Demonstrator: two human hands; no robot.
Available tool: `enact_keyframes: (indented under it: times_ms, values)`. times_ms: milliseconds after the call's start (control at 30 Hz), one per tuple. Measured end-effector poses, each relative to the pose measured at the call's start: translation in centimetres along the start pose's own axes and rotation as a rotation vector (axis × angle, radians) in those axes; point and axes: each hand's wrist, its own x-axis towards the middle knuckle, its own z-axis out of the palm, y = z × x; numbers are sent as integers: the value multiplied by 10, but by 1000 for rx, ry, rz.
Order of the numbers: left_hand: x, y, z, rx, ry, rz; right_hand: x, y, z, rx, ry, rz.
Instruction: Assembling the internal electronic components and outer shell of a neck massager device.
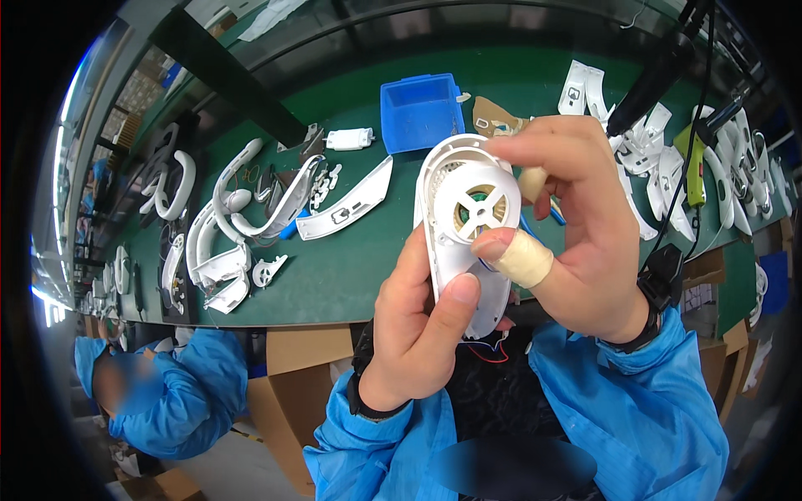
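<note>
Mostly smooth plastic, with cloth and cardboard

The blue bin [420, 108] is smooth plastic with a slight shine. Below it, the white casing [451, 265] and its spoked wheel [481, 210] look like hard, smooth, softly glossy plastic. Around the bin, the green tabletop [334, 280] is smooth. Well below the bin, the box [271, 409] is matt cardboard and the sleeves [660, 401] are wrinkled cloth.

In our left hand [411, 338] we held a white shell [452, 260]; the fingers [555, 150] of our right hand [589, 221] spanned its spoked wheel [482, 212]. A blue bin [423, 139] stood on our green table [351, 280].
</note>
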Motion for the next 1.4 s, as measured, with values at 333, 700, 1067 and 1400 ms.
enact_keyframes:
  times_ms: [333,700,1067,1400]
  values:
    - [-2,3,6,-66,56,-7,7,14,-9,22,-188,-184]
    - [-3,6,1,-24,13,-31,16,15,-19,-140,-140,-400]
    - [-2,3,2,91,-20,15,12,12,-23,-248,-118,-386]
    - [-4,5,3,281,-41,59,2,-14,-4,613,-218,319]
